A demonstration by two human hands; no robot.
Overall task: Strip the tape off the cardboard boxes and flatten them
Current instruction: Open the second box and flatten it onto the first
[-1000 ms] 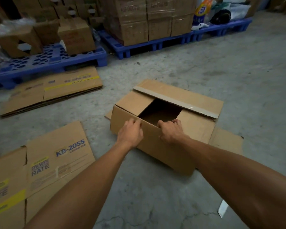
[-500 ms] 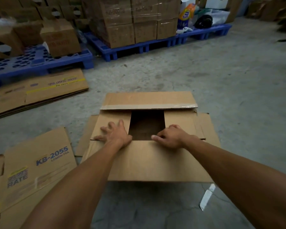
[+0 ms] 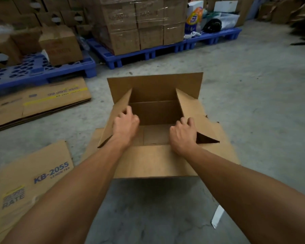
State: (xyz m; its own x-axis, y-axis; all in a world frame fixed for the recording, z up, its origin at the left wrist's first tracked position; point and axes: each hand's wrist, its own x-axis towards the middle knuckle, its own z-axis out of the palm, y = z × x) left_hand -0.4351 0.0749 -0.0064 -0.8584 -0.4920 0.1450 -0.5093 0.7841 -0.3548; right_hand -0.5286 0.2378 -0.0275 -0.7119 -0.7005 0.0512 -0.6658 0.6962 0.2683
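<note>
Two hands on open cardboard box [image 3: 153,161]: L hand [image 3: 125,126] grips left flap edge; R hand [image 3: 183,136] grips right flap edge; bare concrete floor [image 3: 253,103] to right; flattened KB-2055 box [image 3: 30,182] just beside, left.

beyond my fingers [image 3: 126,111] the box [image 3: 155,111] gapes open; its raised far flap [image 3: 155,85] blocks ahead. bare floor [image 3: 253,111] to their right, flattened cardboard [image 3: 33,176] to their left.

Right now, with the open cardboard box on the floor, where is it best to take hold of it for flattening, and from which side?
Probably grip the two raised side flaps of the open box, from the near side, as the left hand and right hand do. These flaps stand up with free edges, so fingers can curl over them and push outward.
</note>
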